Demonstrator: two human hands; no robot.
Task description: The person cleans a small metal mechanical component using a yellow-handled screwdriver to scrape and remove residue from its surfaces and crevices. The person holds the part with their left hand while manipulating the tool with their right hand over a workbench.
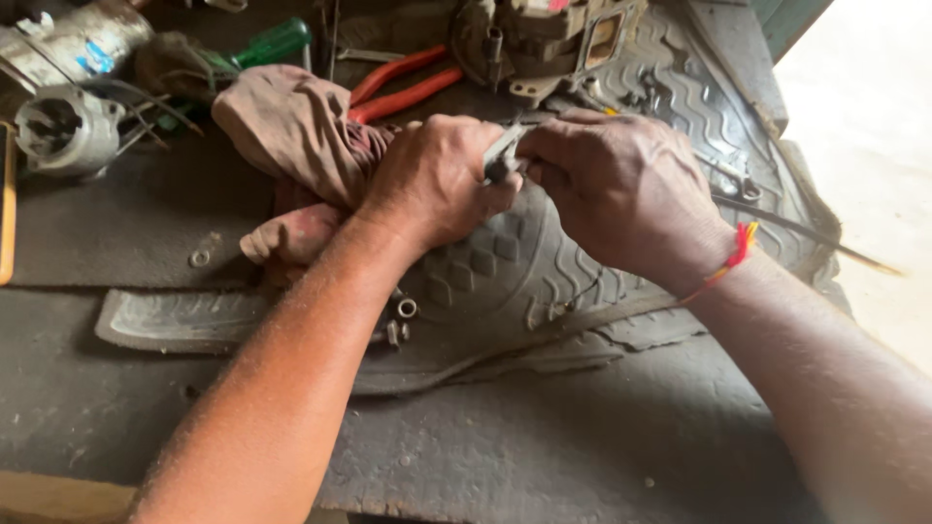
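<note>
Left hand (pixel 437 180): closed into a loose fist over the raised hump of the rubber mat (pixel 505 281); thumb and forefinger pinch one end of a small metal part (pixel 503 155).
Right hand (pixel 621 189): curled, fingertips pressed together on the other end of the same small metal part; a red thread (pixel 738 247) circles the wrist.
Small metal part: grey, slim, held between both hands just above the mat's hump; most of it is hidden by the fingers, so its kind cannot be told.
Rubber mat: dark, ribbed and waffle-patterned, spread over the work surface; taken here as the landmark.
Cloth rag (pixel 296 131): brownish, bunched on the mat's left part, touching the back of the left hand.
Pliers (pixel 403 87): red-handled, lying beyond the rag toward the mat's far edge.
Screwdriver (pixel 277 44): green-handled, at the mat's far left, beyond the rag.
Motor housing (pixel 58 121): grey metal, off the mat's far left corner.
Metal assembly (pixel 544 39): at the mat's far edge, beyond both hands.
Nuts (pixel 403 311): small, lying on the mat just beside the left forearm.
</note>
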